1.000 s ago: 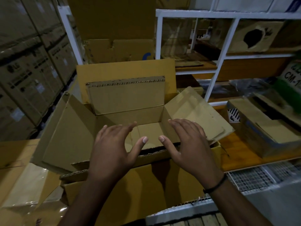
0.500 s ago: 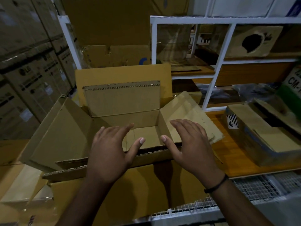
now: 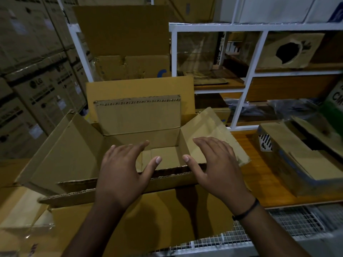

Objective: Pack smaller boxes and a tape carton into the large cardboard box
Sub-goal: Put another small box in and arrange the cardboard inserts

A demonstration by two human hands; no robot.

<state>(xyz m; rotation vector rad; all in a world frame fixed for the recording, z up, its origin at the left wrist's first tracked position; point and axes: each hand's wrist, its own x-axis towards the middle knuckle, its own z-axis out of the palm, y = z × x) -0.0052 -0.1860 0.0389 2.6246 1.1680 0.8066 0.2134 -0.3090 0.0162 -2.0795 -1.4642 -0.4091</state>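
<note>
A large brown cardboard box [image 3: 65, 158] stands open in front of me, all its flaps spread outward and its bottom bare. My left hand [image 3: 120, 171] hovers over the near flap with fingers spread and straight, palm down. My right hand [image 3: 217, 164], a dark band at its wrist, is held the same way over the box's right near corner. Neither hand holds anything. A smaller brown carton [image 3: 297, 164] with open flaps lies on the wooden shelf to the right.
A white metal rack [image 3: 239, 108] with cardboard pieces stands behind and to the right. Stacked printed cartons [image 3: 37, 86] fill the left wall. A wire mesh surface [image 3: 287, 225] is at the lower right. Flat cardboard and plastic film [image 3: 20, 219] lie at lower left.
Both hands stay spread above the near flap and have drifted slightly apart. The view has tilted a little, so the box sits lower in the picture.
</note>
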